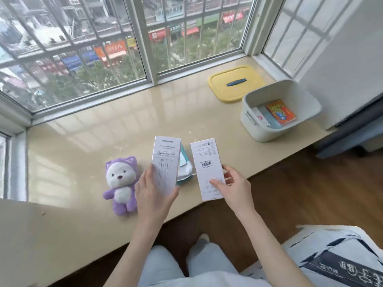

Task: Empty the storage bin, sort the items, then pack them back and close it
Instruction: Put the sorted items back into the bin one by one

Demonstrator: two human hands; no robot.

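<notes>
My left hand [154, 195] holds a white cable box [165, 160] by its lower end, front side showing a cable drawing. My right hand [232, 183] pinches a second white box [207, 164] with a barcode facing up. Both boxes hover just above the beige sill [103, 131]. Between them lies a teal and white packet [185, 168], partly hidden by the left box. A purple and white plush toy [122, 183] lies left of my left hand. The white storage bin [277, 108] stands open at the right, holding an orange packet [280, 111] and white items.
The bin's yellow lid [234, 83] with a blue handle lies flat behind the bin near the window. The sill's front edge runs diagonally below my hands; wooden floor lies beyond it. A printed bag [335, 259] sits at the lower right.
</notes>
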